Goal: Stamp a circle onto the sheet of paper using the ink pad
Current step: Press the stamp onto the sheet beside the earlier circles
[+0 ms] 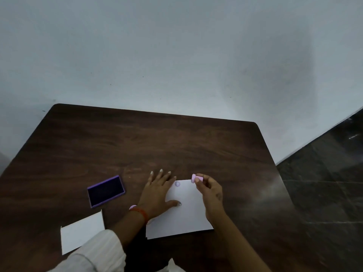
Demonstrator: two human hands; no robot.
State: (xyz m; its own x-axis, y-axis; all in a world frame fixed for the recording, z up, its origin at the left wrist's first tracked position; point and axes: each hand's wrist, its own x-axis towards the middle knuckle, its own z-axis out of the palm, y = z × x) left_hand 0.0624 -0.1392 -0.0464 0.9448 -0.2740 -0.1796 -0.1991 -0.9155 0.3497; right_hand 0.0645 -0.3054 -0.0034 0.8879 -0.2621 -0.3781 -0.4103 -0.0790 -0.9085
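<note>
A white sheet of paper (186,214) lies on the dark wooden table (137,146) near its front. A faint purple circle mark (177,184) shows close to the sheet's far left corner. My left hand (157,193) presses flat on the sheet's left side, fingers spread. My right hand (211,191) hovers over the sheet's far right corner and pinches a small pink round stamp (196,178), tilted on its side just above the paper. The purple ink pad (106,191) lies open to the left of my left hand.
A second white sheet (82,232) lies at the front left, partly under my left sleeve. A small pink object (132,207) peeks out beside my left wrist. The table's right edge borders a dark floor (324,183); a pale wall stands behind.
</note>
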